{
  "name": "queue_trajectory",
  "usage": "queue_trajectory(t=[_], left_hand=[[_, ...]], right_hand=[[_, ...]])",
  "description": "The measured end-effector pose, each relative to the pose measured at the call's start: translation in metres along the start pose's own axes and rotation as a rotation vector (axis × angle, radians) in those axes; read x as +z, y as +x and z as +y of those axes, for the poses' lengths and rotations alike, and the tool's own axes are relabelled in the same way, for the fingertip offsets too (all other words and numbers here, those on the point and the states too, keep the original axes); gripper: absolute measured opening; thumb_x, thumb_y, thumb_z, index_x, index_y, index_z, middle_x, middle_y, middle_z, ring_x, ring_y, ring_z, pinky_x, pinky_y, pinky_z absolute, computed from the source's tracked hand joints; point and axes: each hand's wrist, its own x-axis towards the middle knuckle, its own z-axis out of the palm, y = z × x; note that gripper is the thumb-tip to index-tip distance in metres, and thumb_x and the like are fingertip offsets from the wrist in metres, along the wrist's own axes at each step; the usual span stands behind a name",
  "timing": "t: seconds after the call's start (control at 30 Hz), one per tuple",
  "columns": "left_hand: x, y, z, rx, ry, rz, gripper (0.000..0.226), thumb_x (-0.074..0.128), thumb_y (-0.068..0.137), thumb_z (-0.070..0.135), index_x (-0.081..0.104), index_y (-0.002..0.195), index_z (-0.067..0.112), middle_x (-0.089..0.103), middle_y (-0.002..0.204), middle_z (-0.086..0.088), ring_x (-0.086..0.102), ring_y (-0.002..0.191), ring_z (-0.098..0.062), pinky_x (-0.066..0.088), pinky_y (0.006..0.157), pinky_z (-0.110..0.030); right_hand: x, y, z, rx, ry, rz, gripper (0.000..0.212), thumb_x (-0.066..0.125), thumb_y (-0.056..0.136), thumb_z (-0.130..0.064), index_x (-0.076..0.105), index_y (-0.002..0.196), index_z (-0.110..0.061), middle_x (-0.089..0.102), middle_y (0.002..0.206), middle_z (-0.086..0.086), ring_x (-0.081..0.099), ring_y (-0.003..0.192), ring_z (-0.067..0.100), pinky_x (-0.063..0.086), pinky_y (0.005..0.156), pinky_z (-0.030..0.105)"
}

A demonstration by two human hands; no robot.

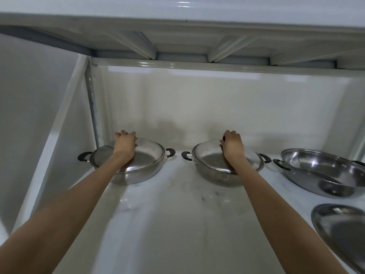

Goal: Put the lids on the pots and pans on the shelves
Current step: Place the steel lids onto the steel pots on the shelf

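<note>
Right now your left hand (124, 144) and right hand (232, 145) each close around a dark knob atop a glass lid (147, 150), both seated on steel pans (130, 176) beneath your grips. Glass is rigid, slick, breakable; keep to knobs. Right of your right grip, the bare pan (320, 171) awaits the steel lid (341, 232).

silver pans (320, 173), black handles (85, 156), white marbled shelf (177, 214)

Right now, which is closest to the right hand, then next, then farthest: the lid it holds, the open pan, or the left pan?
1. The lid under the right hand: touching, with the grip on its knob.
2. The open pan: to the right, on the same shelf.
3. The left pan: far left, below the left hand.
</note>
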Motion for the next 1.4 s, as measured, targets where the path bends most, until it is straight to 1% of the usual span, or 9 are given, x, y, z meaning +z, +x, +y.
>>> queue_trajectory(t=[0.23,0.37,0.47,0.57,0.83,1.0,1.2,1.3,1.4], left_hand=[[-0.004,-0.007,0.003,-0.018,-0.005,0.009,0.028,0.042,0.098,0.016,0.06,0.112,0.0,0.063,0.109,-0.028,0.053,0.104,-0.041,0.037,0.091,-0.043],[-0.012,-0.012,0.009,-0.019,0.036,0.0,0.03,0.039,0.098,0.014,0.054,0.117,-0.004,0.063,0.108,-0.029,0.054,0.102,-0.041,0.04,0.091,-0.043],[-0.021,-0.018,0.019,-0.051,0.1,0.001,0.028,0.041,0.091,0.002,0.048,0.118,-0.004,0.067,0.101,-0.027,0.054,0.102,-0.041,0.043,0.089,-0.043],[-0.032,-0.025,0.029,-0.055,0.164,-0.008,0.032,0.043,0.086,-0.005,0.049,0.117,-0.006,0.062,0.109,-0.027,0.051,0.109,-0.041,0.044,0.088,-0.043],[-0.067,-0.041,0.051,-0.005,0.177,-0.165,0.034,0.04,0.09,0.003,0.049,0.122,-0.002,0.054,0.125,-0.023,0.05,0.117,-0.04,0.044,0.095,-0.043],[-0.092,-0.067,0.078,0.036,0.153,-0.286,0.033,0.04,0.094,0.012,0.054,0.123,0.003,0.056,0.129,-0.019,0.054,0.12,-0.035,0.045,0.091,-0.036],[-0.116,-0.112,0.116,0.181,0.106,-0.336,0.028,0.041,0.092,0.017,0.062,0.106,0.005,0.066,0.114,-0.015,0.061,0.105,-0.033,0.037,0.075,-0.03],[-0.128,-0.138,0.141,0.219,0.068,-0.373,0.031,0.046,0.094,0.022,0.06,0.117,0.005,0.062,0.125,-0.014,0.057,0.116,-0.033,0.046,0.088,-0.035],[-0.14,-0.169,0.169,0.255,0.048,-0.403,0.034,0.05,0.094,0.026,0.058,0.124,0.009,0.058,0.131,-0.011,0.054,0.122,-0.029,0.045,0.094,-0.035]], right_hand=[[-0.001,-0.008,0.001,-0.028,-0.019,0.012,0.025,0.045,0.094,-0.002,0.054,0.117,0.004,0.054,0.122,0.022,0.044,0.116,0.036,0.041,0.09,0.037],[-0.007,-0.014,-0.005,-0.011,-0.083,0.038,0.03,0.046,0.086,0.004,0.059,0.113,0.003,0.046,0.129,0.021,0.041,0.118,0.037,0.041,0.088,0.038],[-0.013,-0.018,-0.009,-0.027,-0.13,-0.002,0.031,0.045,0.085,0.004,0.058,0.113,0.002,0.047,0.126,0.021,0.042,0.116,0.037,0.041,0.087,0.038],[-0.02,-0.022,-0.01,-0.032,-0.123,-0.017,0.033,0.046,0.087,0.001,0.052,0.119,0.002,0.051,0.124,0.021,0.044,0.116,0.037,0.042,0.089,0.038],[-0.042,-0.043,-0.021,-0.057,-0.145,-0.022,0.029,0.047,0.089,-0.005,0.056,0.116,-0.002,0.054,0.121,0.018,0.049,0.112,0.035,0.044,0.088,0.039],[-0.064,-0.067,-0.026,-0.064,-0.103,-0.121,0.028,0.047,0.092,-0.01,0.056,0.118,-0.003,0.056,0.123,0.017,0.05,0.115,0.035,0.044,0.089,0.039],[-0.091,-0.108,-0.021,-0.021,-0.09,-0.239,0.027,0.044,0.09,-0.008,0.057,0.113,-0.002,0.064,0.112,0.018,0.058,0.105,0.035,0.042,0.073,0.035],[-0.107,-0.13,-0.014,-0.017,-0.073,-0.293,0.026,0.052,0.087,-0.013,0.061,0.11,-0.003,0.067,0.111,0.014,0.062,0.104,0.033,0.047,0.076,0.033],[-0.124,-0.153,-0.002,-0.016,-0.029,-0.359,0.017,0.054,0.088,-0.009,0.063,0.102,-0.005,0.067,0.1,0.009,0.063,0.099,0.031,0.043,0.065,0.028]])
